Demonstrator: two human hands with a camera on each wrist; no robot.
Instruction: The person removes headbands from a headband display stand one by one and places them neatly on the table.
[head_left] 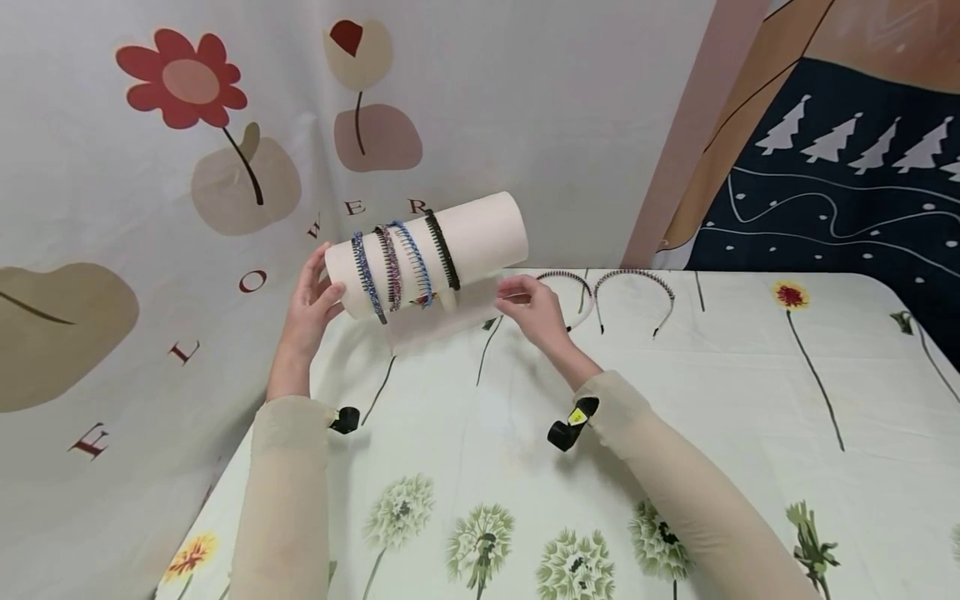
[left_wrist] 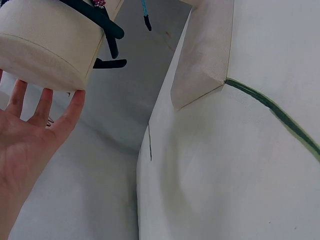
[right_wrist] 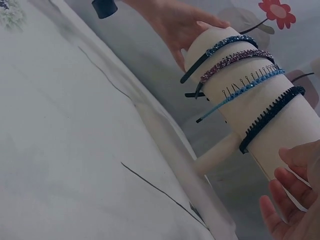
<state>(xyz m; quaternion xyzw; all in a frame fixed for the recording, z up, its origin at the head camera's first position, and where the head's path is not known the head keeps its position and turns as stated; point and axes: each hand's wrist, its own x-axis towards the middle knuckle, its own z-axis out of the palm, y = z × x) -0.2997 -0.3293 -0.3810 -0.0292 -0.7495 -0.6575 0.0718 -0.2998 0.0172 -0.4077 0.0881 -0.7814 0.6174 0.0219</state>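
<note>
A cream headband stand (head_left: 483,237) has a padded cylinder on a short post (head_left: 448,301) over a flat base (head_left: 427,330). Four bands would exceed my count, so several headbands circle it: a dark blue beaded headband (head_left: 365,275), a pink-purple beaded headband (head_left: 391,268), a bright blue headband (head_left: 415,262) and a black toothed headband (head_left: 442,250). My left hand (head_left: 306,312) grips the cylinder's left end, thumb in front and fingertips (left_wrist: 76,102) against the end face. Just below the right end, my right hand (head_left: 536,312) has loosely bent fingers (right_wrist: 286,200) and holds nothing.
Behind the right hand, a toothed headband (head_left: 637,272) and a partly hidden white-and-dark headband (head_left: 587,308) lie on the flower-print tablecloth (head_left: 720,400). A printed curtain (head_left: 525,100) hangs close behind the stand. A dark tree-print cloth (head_left: 840,200) hangs at right.
</note>
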